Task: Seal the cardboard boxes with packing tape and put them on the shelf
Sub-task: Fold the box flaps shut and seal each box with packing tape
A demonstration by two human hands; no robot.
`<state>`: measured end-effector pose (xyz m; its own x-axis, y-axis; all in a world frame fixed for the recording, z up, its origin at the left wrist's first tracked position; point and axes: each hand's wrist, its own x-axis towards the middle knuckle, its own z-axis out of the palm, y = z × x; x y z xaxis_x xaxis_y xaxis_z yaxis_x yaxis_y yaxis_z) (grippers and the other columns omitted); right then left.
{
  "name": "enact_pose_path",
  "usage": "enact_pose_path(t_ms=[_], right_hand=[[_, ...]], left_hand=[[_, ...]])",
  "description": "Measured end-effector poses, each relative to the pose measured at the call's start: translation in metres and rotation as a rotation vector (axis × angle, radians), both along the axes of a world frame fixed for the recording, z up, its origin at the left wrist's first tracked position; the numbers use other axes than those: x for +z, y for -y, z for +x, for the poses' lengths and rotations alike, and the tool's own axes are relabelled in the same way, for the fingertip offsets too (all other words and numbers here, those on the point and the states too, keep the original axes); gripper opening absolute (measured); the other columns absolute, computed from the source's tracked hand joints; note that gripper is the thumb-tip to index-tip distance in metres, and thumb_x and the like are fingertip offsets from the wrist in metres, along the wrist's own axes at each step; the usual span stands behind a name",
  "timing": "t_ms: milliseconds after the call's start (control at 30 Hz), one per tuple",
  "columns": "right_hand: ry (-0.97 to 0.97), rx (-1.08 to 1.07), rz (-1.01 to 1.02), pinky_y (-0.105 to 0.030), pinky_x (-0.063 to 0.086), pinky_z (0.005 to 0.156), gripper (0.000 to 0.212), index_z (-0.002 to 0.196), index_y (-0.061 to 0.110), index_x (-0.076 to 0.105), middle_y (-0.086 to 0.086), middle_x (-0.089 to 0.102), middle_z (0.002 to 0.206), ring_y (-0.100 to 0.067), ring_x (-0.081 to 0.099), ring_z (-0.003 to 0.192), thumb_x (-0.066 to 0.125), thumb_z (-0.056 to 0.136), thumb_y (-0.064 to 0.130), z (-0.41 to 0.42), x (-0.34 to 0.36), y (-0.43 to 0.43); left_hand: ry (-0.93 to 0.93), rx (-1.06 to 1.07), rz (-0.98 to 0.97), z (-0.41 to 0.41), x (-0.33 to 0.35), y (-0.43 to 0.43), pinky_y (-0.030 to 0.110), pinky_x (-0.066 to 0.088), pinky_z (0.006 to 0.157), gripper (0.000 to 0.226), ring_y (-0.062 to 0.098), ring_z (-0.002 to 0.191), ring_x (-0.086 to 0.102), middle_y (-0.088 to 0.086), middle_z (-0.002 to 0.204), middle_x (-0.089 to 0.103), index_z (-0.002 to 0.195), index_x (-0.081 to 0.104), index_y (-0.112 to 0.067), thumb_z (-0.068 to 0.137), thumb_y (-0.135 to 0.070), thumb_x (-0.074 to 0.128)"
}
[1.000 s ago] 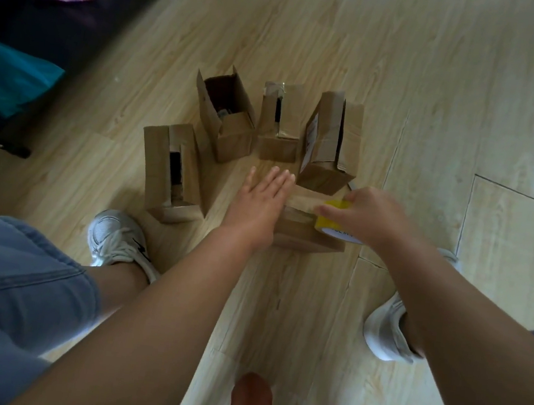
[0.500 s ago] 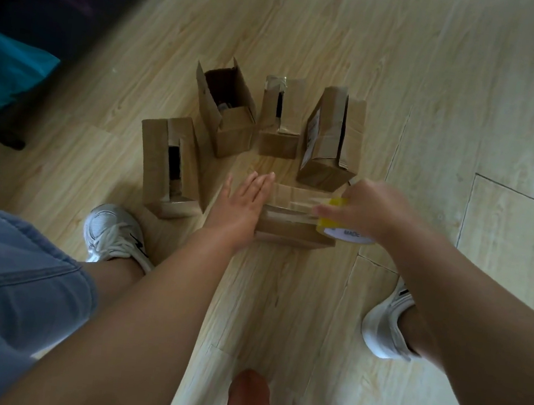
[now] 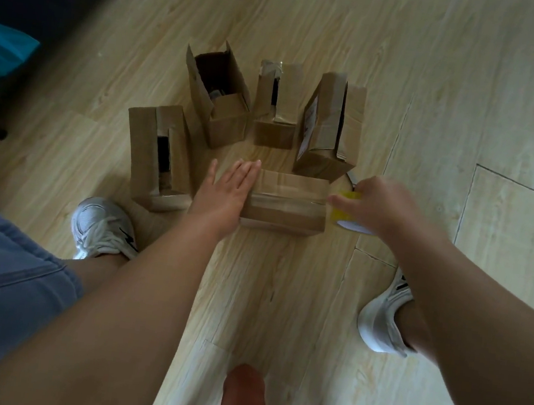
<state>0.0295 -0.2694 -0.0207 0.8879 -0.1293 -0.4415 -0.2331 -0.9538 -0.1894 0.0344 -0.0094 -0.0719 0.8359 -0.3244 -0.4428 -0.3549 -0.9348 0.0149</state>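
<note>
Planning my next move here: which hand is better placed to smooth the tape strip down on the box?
Probably left. The left hand lies open and flat at the left end of the box, holding nothing. The right hand grips the yellow tape roll beyond the right end.

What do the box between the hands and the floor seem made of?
Box: matte brown cardboard, with folded flap edges; the glossy clear strip along its top is probably plastic tape. Floor: pale planks with grain and slight sheen, maybe laminate or wood.

Probable tape roll (image 3: 341, 212) mostly behind right hand (image 3: 382, 205)
</note>
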Motion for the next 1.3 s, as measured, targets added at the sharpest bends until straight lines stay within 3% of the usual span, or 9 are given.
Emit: enact_pose_path(t_ms=[100, 267, 533, 733, 833, 933, 1067, 1300], right_hand=[[0.022, -0.004, -0.041, -0.027, 0.033, 0.052, 0.052, 0.076, 0.016, 0.063, -0.001, 0.054, 0.066, -0.014, 0.052, 0.062, 0.056, 0.088, 0.067, -0.001, -0.008, 0.001], [0.013, -0.057, -0.020, -0.031, 0.044, 0.063, 0.059, 0.106, 0.015, 0.070, -0.001, 0.056, 0.079, -0.020, 0.057, 0.076, 0.056, 0.087, 0.069, 0.002, -0.026, 0.001], [-0.037, -0.139, -0.013, -0.030, 0.043, 0.055, 0.052, 0.082, 0.014, 0.058, -0.002, 0.060, 0.074, -0.018, 0.056, 0.067, 0.055, 0.091, 0.065, -0.001, -0.044, -0.008], [-0.055, -0.193, -0.009, -0.029, 0.032, 0.050, 0.057, 0.073, 0.013, 0.058, -0.004, 0.055, 0.070, -0.019, 0.052, 0.063, 0.052, 0.091, 0.067, -0.001, -0.049, -0.009], [-0.058, -0.197, -0.001, -0.030, 0.029, 0.049, 0.057, 0.068, 0.014, 0.053, -0.004, 0.050, 0.068, -0.019, 0.048, 0.062, 0.052, 0.091, 0.066, -0.002, -0.049, -0.009], [-0.072, -0.185, -0.001, -0.029, 0.028, 0.049, 0.057, 0.066, 0.014, 0.051, -0.004, 0.048, 0.065, -0.018, 0.045, 0.060, 0.053, 0.092, 0.065, -0.001, -0.049, -0.010], [-0.073, -0.187, 0.013, -0.029, 0.033, 0.052, 0.054, 0.074, 0.013, 0.058, -0.004, 0.058, 0.072, -0.022, 0.056, 0.071, 0.053, 0.092, 0.064, -0.002, -0.049, -0.012], [-0.066, -0.194, 0.025, -0.028, 0.032, 0.051, 0.057, 0.075, 0.012, 0.061, -0.004, 0.056, 0.068, -0.018, 0.053, 0.064, 0.050, 0.093, 0.064, -0.004, -0.049, -0.009]], left_hand=[[0.023, -0.027, 0.011, 0.006, -0.002, -0.001, 0.046, -0.016, 0.118, 0.102, 0.015, 0.152, -0.014, -0.001, 0.166, -0.015, 0.153, -0.026, -0.020, 0.095, -0.018, 0.058], [0.035, 0.011, -0.034, 0.004, -0.008, -0.004, 0.042, -0.019, 0.116, 0.101, 0.014, 0.152, -0.014, -0.003, 0.166, -0.014, 0.153, -0.024, -0.021, 0.095, -0.017, 0.058], [0.064, 0.026, -0.040, 0.002, -0.015, -0.001, 0.043, -0.017, 0.117, 0.099, 0.016, 0.150, -0.021, -0.001, 0.164, -0.024, 0.151, -0.028, -0.017, 0.096, -0.011, 0.054], [0.177, 0.234, -0.177, -0.047, -0.011, 0.029, 0.037, -0.018, 0.120, 0.084, 0.024, 0.146, -0.031, 0.010, 0.158, -0.036, 0.149, -0.031, -0.008, 0.095, 0.002, 0.033], [0.130, 0.255, -0.255, -0.061, -0.015, 0.041, 0.034, -0.022, 0.118, 0.078, 0.021, 0.146, -0.031, 0.007, 0.157, -0.036, 0.149, -0.028, -0.010, 0.101, -0.007, 0.032], [0.078, 0.244, -0.205, -0.053, -0.018, 0.035, 0.035, -0.020, 0.119, 0.079, 0.021, 0.148, -0.029, 0.006, 0.160, -0.032, 0.152, -0.024, -0.011, 0.101, -0.014, 0.035], [-0.010, 0.228, -0.129, -0.042, -0.011, 0.032, 0.037, -0.015, 0.121, 0.082, 0.020, 0.149, -0.025, 0.005, 0.162, -0.028, 0.155, -0.020, -0.013, 0.100, -0.021, 0.041], [0.021, 0.267, -0.122, -0.039, 0.003, 0.055, 0.039, -0.010, 0.123, 0.076, 0.025, 0.151, -0.019, 0.010, 0.163, -0.022, 0.155, -0.014, -0.008, 0.105, -0.032, 0.037]])
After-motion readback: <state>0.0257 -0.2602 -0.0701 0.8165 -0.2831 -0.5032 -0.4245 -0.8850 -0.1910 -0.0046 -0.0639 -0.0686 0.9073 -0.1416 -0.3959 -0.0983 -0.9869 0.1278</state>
